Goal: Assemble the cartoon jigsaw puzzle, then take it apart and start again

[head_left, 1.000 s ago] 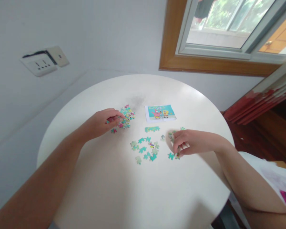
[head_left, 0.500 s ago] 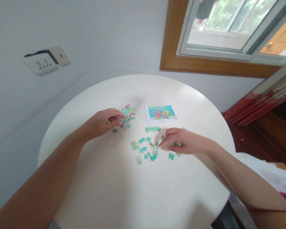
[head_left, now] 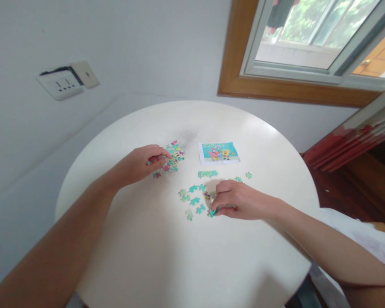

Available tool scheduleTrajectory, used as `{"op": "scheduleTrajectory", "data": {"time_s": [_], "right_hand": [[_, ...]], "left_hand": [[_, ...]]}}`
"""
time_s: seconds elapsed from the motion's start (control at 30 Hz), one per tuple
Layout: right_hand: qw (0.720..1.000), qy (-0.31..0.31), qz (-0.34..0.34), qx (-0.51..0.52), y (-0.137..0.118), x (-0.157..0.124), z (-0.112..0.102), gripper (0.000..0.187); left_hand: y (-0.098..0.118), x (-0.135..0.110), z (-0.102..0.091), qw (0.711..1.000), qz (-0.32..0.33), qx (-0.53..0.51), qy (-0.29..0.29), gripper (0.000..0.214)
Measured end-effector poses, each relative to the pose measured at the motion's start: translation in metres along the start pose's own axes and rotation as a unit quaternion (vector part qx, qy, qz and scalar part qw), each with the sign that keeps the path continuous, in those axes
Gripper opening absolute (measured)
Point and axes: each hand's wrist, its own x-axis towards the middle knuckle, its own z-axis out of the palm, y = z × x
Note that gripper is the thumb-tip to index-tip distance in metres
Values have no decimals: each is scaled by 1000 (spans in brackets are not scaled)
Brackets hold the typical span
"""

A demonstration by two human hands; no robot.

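Observation:
A round white table (head_left: 167, 256) carries scattered jigsaw pieces. My left hand (head_left: 141, 161) rests at the edge of a colourful heap of pieces (head_left: 175, 155), its fingers curled and pinched on a piece. My right hand (head_left: 234, 200) lies palm down over the teal pieces (head_left: 194, 194) in the middle, fingers closed on a teal piece (head_left: 212, 212) at its fingertips. A short joined strip of pieces (head_left: 207, 173) lies just beyond it. A small reference picture card (head_left: 218, 152) sits further back.
A wall socket plate (head_left: 64, 81) is on the white wall at the left. A wood-framed window (head_left: 295, 51) is behind the table at the right. Red and dark wooden furniture (head_left: 356, 137) stands to the right of the table.
My right hand has slid left from the pieces at the right to the central teal group and closed on one there. My left hand has stayed by the colourful heap.

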Motion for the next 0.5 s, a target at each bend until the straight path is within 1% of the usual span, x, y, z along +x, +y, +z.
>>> {"op": "scheduleTrajectory", "data": {"time_s": [0.07, 0.17, 0.27, 0.33, 0.37, 0.43, 0.5], "right_hand": [[1000, -5, -9, 13, 3, -2, -1, 13], [1000, -13, -17, 20, 5, -3, -1, 14], [999, -24, -21, 14, 4, -4, -6, 16], [1000, -7, -9, 18, 3, -7, -14, 18], [1000, 18, 8, 21, 3, -10, -19, 20], [992, 112, 64, 14, 6, -17, -31, 22], [970, 207, 126, -17, 10, -24, -42, 22]], "left_hand": [[1, 0, 0, 1000, -3, -9, -6, 32], [7, -1, 2, 998, -7, -34, -44, 32], [17, -1, 5, 994, 21, -50, -91, 32], [23, -1, 8, 992, 42, -47, -108, 30], [25, -1, 9, 991, 51, -45, -115, 29], [30, 0, 11, 989, 64, -42, -123, 27], [33, 1, 12, 988, 74, -41, -128, 27]]}}
